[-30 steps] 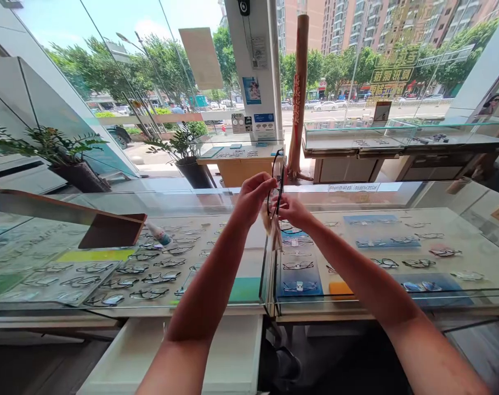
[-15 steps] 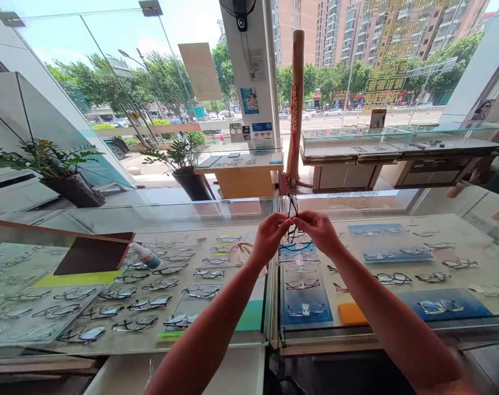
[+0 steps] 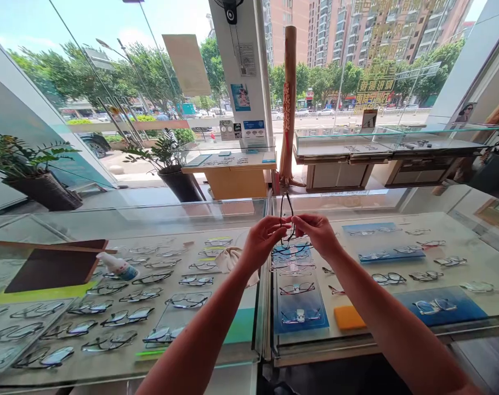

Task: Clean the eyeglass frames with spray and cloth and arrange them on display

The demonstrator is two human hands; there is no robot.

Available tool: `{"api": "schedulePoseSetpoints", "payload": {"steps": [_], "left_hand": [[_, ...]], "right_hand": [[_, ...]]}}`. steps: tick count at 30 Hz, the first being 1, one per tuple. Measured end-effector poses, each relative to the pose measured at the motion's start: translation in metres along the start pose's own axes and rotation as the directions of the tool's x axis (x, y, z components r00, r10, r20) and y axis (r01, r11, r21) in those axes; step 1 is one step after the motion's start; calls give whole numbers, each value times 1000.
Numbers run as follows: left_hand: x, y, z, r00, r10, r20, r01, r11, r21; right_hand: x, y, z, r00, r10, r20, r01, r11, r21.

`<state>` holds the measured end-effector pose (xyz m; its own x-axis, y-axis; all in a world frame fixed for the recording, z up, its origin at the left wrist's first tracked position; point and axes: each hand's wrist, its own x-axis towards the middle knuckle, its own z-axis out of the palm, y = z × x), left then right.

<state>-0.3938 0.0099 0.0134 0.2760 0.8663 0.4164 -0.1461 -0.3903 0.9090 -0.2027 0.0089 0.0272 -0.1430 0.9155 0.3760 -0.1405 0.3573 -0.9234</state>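
Note:
A dark-framed pair of eyeglasses (image 3: 291, 207) is held up between my two hands, over the seam where two glass display cases meet. My left hand (image 3: 264, 235) pinches it from the left. On the other side, the fingertips of my right hand (image 3: 314, 230) close on the same pair, almost touching the left ones. Its thin temples stick up above my fingers, and part of the frame shows below them. Fingers cover the rest. A crumpled beige cloth (image 3: 230, 259) lies on the glass beside my left wrist.
Rows of eyeglasses (image 3: 188, 300) fill the left case. A small white bottle (image 3: 118, 267) stands by a dark brown board (image 3: 54, 270) on the left. In the right case are more glasses, blue display panels (image 3: 451, 307) and an orange case (image 3: 349, 317). A wooden post (image 3: 288, 104) rises beyond the counter.
The view has shifted, so the cases and bottle sit further left. My left fingers have loosened and spread a little, and the eyeglasses' temples have turned and stand more apart.

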Motion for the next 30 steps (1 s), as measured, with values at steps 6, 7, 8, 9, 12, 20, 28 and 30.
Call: {"api": "schedulePoseSetpoints", "payload": {"steps": [6, 7, 8, 9, 12, 20, 28, 30], "left_hand": [[3, -6, -4, 999, 10, -50, -9, 1000, 24], [3, -6, -5, 998, 14, -63, -11, 999, 44], [3, -6, -5, 997, 19, -75, -14, 998, 68], [3, -6, -5, 996, 23, -84, -15, 996, 91], [1, -6, -3, 996, 22, -85, -11, 991, 130], [-3, -5, 3, 998, 32, -48, -25, 989, 144], [-1, -3, 2, 990, 59, -129, -41, 990, 133], [1, -2, 0, 984, 69, -162, -52, 993, 106]], "right_hand": [[1, -4, -11, 981, -75, -176, 42, 982, -187], [0, -5, -13, 967, -115, -228, 52, 963, -266], [-1, -7, -15, 944, -172, -281, 65, 933, -353], [-2, -8, -17, 915, -242, -323, 82, 895, -438], [-3, -6, -18, 825, -462, -327, 175, 757, -630], [-5, 14, -7, 764, -625, -160, 295, 560, -774], [-5, 10, -8, 798, -596, -88, 287, 504, -814], [-6, 9, -8, 823, -564, -71, 271, 498, -824]]}}
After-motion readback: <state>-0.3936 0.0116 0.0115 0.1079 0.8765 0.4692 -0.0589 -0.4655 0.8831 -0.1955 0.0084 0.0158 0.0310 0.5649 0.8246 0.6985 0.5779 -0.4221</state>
